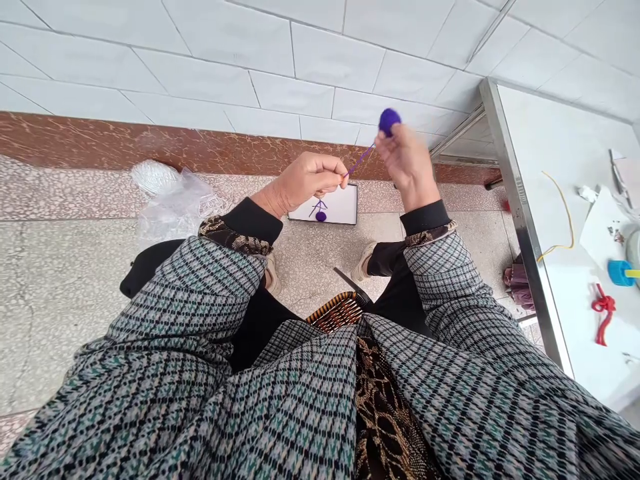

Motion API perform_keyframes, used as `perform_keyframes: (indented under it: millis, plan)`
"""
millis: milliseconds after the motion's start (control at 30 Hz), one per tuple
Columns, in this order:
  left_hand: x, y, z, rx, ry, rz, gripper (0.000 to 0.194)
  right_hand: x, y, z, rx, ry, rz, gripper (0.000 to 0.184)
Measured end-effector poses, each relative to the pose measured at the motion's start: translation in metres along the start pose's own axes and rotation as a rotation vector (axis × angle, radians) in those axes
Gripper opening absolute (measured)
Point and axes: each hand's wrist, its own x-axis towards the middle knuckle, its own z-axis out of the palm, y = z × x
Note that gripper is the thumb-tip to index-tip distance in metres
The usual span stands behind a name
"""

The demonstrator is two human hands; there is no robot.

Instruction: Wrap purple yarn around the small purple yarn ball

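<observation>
Checked sleeves (200, 313), hands on purple yarn (361, 160)

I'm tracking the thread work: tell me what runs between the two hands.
In the head view, a taut purple strand spans from the left hand to the right hand, which holds a purple ball.

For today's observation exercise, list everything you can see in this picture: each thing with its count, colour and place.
pompom: one, purple, at the right hand's fingertips
thread: one, purple, stretched between the two hands
board: one, white, on the floor by the wall, with a small purple piece on it
plastic bags: a heap, clear, on the floor at left
basket: one, brown woven, between the knees
table: one, white with metal edge, at right
yellow cord: one, on the table
red cord: one, on the table
left hand: pinches the thread
right hand: holds the pompom
</observation>
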Motion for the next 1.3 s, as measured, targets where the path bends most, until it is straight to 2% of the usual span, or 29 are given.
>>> perform_keyframes:
  millis: [67, 100, 167, 233, 267, 300, 367, 467, 533, 567, 633, 700, 767, 833, 900, 933, 967, 1033, 1133, 1233, 1300]
  plan:
    - [-0.001, 0.005, -0.006, 0.064, 0.034, 0.076, 0.010, -0.015, 0.001, 0.010, -0.265, -0.126, 0.062, 0.036]
    - [-0.001, 0.006, -0.010, 0.086, 0.065, 0.100, 0.009, -0.024, -0.002, 0.015, -0.412, -0.271, 0.080, 0.031]
    - [0.000, 0.007, -0.016, 0.096, 0.153, 0.109, 0.010, -0.042, -0.013, 0.023, -0.596, -0.673, 0.160, 0.029]
    - [0.000, 0.008, -0.021, 0.119, 0.240, 0.082, 0.013, -0.055, -0.028, 0.026, -0.537, -1.031, 0.205, 0.027]
    - [0.001, 0.008, -0.022, 0.149, 0.267, 0.060, 0.014, -0.058, -0.034, 0.026, -0.444, -1.130, 0.210, 0.029]
    - [0.001, 0.009, -0.022, 0.188, 0.284, 0.034, 0.015, -0.060, -0.040, 0.024, -0.350, -1.146, 0.200, 0.032]
    - [0.002, 0.010, -0.021, 0.269, 0.301, -0.021, 0.016, -0.060, -0.048, 0.021, -0.219, -1.056, 0.199, 0.036]
    - [0.004, 0.009, -0.018, 0.342, 0.341, -0.069, 0.018, -0.055, -0.049, 0.021, -0.156, -0.791, 0.248, 0.036]
    - [0.006, 0.007, -0.016, 0.354, 0.333, -0.052, 0.018, -0.051, -0.044, 0.027, -0.052, -0.609, 0.237, 0.038]
    - [0.006, 0.005, -0.014, 0.358, 0.288, -0.036, 0.017, -0.050, -0.040, 0.031, 0.017, -0.522, 0.213, 0.039]
    - [0.006, 0.002, -0.012, 0.372, 0.127, -0.004, 0.015, -0.047, -0.031, 0.039, 0.088, -0.363, 0.160, 0.040]
    - [0.005, 0.001, -0.011, 0.397, -0.040, 0.013, 0.013, -0.045, -0.021, 0.045, -0.017, -0.274, 0.131, 0.037]
    - [0.004, 0.002, -0.012, 0.421, -0.099, 0.020, 0.013, -0.045, -0.014, 0.046, -0.228, -0.336, 0.135, 0.032]
    - [0.003, 0.004, -0.017, 0.437, -0.056, 0.031, 0.013, -0.046, -0.013, 0.042, -0.398, -0.562, 0.194, 0.031]
    - [0.002, 0.005, -0.023, 0.435, 0.030, 0.035, 0.012, -0.049, -0.019, 0.037, -0.419, -0.774, 0.261, 0.033]
    - [0.002, 0.005, -0.026, 0.422, 0.066, 0.029, 0.013, -0.050, -0.024, 0.035, -0.372, -0.814, 0.274, 0.035]
    - [0.003, 0.004, -0.028, 0.402, 0.093, 0.018, 0.014, -0.051, -0.028, 0.034, -0.293, -0.800, 0.263, 0.037]
    - [0.004, 0.002, -0.028, 0.357, 0.110, -0.008, 0.016, -0.051, -0.033, 0.035, -0.091, -0.655, 0.183, 0.045]
    - [0.005, -0.002, -0.022, 0.311, 0.032, -0.020, 0.013, -0.045, -0.030, 0.040, 0.113, -0.403, 0.055, 0.052]
    - [0.004, -0.001, -0.015, 0.274, -0.086, -0.016, 0.011, -0.039, -0.018, 0.042, 0.005, -0.297, 0.027, 0.041]
    - [0.002, 0.002, -0.016, 0.261, -0.097, -0.017, 0.011, -0.038, -0.012, 0.040, -0.223, -0.371, 0.069, 0.033]
